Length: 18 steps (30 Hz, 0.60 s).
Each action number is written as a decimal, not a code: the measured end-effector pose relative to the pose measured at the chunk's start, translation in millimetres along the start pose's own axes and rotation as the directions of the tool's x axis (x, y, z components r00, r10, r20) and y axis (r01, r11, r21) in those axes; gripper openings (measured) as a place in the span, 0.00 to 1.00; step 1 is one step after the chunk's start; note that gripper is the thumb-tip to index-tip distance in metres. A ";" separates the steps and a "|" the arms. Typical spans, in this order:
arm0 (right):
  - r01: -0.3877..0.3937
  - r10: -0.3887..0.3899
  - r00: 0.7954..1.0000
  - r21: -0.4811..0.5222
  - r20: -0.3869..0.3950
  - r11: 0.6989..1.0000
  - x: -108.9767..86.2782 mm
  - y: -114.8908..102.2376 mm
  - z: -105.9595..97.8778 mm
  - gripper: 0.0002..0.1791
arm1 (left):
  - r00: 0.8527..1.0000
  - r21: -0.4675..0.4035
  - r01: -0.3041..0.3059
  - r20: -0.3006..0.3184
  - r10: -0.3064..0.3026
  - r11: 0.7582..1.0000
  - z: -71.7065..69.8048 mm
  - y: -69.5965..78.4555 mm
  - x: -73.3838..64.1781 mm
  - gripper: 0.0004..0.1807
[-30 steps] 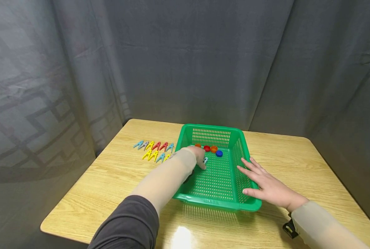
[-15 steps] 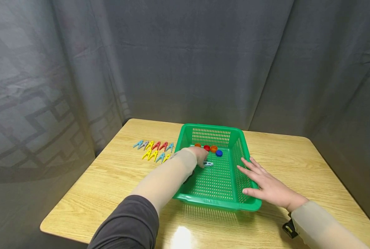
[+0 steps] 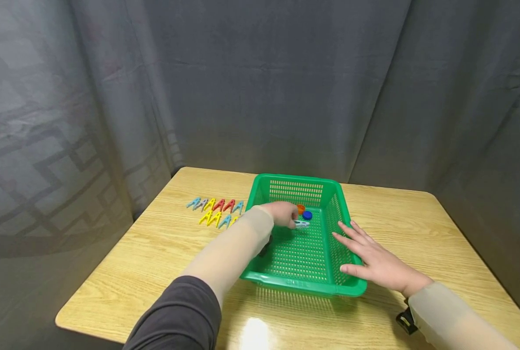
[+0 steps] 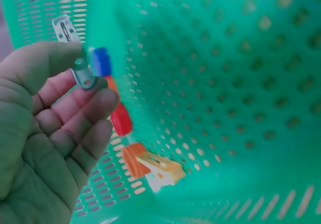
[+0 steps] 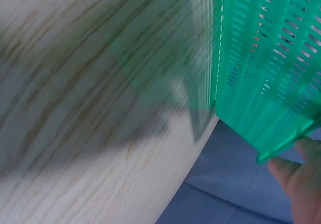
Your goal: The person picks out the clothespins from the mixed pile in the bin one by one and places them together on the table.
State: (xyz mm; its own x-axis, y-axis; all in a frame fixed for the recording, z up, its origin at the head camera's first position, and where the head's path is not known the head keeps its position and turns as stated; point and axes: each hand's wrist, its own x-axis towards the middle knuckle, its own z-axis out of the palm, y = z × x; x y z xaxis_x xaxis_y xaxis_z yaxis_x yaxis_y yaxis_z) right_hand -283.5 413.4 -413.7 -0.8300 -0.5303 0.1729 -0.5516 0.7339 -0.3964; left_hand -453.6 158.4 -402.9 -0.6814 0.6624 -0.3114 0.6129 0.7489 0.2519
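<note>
My left hand (image 3: 281,214) reaches into the green basket (image 3: 295,288) and pinches a pale blue-grey clothespin (image 3: 302,224) between thumb and fingers. In the left wrist view the clothespin (image 4: 66,29) points up past the thumb. Along the basket's far side lie a blue cap (image 4: 102,62), a red cap (image 4: 121,119) and an orange cap (image 4: 134,159). A yellow-orange clothespin (image 4: 163,169) lies by the orange cap, beside a whitish piece. My right hand (image 3: 373,260) rests on the basket's right rim with its fingers spread.
Left of the basket, on the wooden table (image 3: 154,262), several clothespins (image 3: 218,205) lie in two rows, blue, grey, yellow and red. The left forearm hides part of the nearer row. A grey curtain (image 3: 268,97) hangs behind the table.
My left hand has moved slightly right and farther back in the basket with the pale clothespin, which now points right. It covers the red cap. My right hand has stayed put.
</note>
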 end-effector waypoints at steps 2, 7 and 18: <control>-0.002 0.002 1.000 -0.005 -0.001 1.000 -0.4 -0.6 0.3 0.40 | 1.000 -0.063 -0.024 -0.019 0.023 0.998 -3.6 0.8 -1.8 0.11; -0.006 0.006 1.000 -0.011 0.004 1.000 -0.7 -1.7 0.6 0.39 | 0.997 -0.172 -0.064 -0.059 0.054 0.983 -13.9 1.6 -9.4 0.14; -0.001 0.001 1.000 -0.028 0.005 1.000 -1.2 -2.9 -0.7 0.40 | 0.990 -0.205 -0.140 -0.057 0.131 0.969 -34.4 5.8 -35.7 0.13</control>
State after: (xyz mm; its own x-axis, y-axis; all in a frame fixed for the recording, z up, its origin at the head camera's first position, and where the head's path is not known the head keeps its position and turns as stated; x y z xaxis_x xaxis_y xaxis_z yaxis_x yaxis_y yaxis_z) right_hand -281.0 412.2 -412.1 -0.8299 -0.5320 0.1679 -0.5532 0.7459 -0.3708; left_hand -439.5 139.7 -358.8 -0.6174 0.7545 -0.2228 0.6071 0.6370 0.4750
